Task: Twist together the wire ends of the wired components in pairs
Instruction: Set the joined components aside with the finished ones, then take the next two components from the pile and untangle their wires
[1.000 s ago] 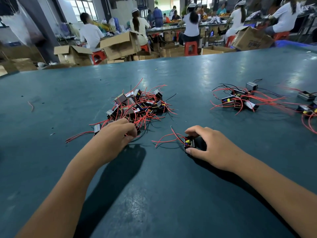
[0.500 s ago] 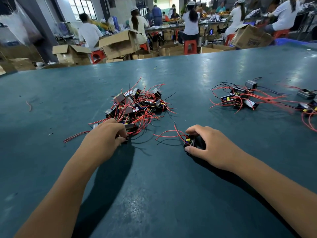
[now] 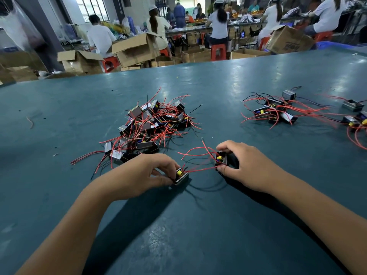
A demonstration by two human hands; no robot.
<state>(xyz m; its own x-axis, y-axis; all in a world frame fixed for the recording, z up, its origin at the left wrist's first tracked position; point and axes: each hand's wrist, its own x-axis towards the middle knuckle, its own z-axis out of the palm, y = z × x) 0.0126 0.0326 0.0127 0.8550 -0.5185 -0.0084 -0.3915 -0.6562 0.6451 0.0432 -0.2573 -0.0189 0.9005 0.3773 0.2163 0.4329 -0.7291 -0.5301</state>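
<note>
A: Head view, quick pass, left to right. Stray red wire scrap point(image 3: 30, 122) far left on the teal bench point(image 3: 198, 225). Then the big pile of wired components point(image 3: 153, 124), red leads everywhere, near the middle.

B: Left hand?

A: Left hand point(image 3: 139, 173) sits just below the pile, fingers point(image 3: 168, 165) and thumb pinched on one small component point(image 3: 181, 176), yellow part on top, resting on the bench.

B: Right hand?

A: Right hand point(image 3: 246, 165) just beside it, fingers curled round a second component point(image 3: 221, 160), also with a yellow part, also down on the bench. Red wires point(image 3: 195, 155) loop between and above the two parts. Can't tell if any ends are twisted yet.

B: Further right?

A: Smaller cluster of components point(image 3: 276, 114) with red and black leads, well apart from the hands. More units point(image 3: 353, 105) at the right edge.

B: Background?

A: Cardboard boxes point(image 3: 135, 49), red stools point(image 3: 218, 51), workers seated at far tables.
</note>
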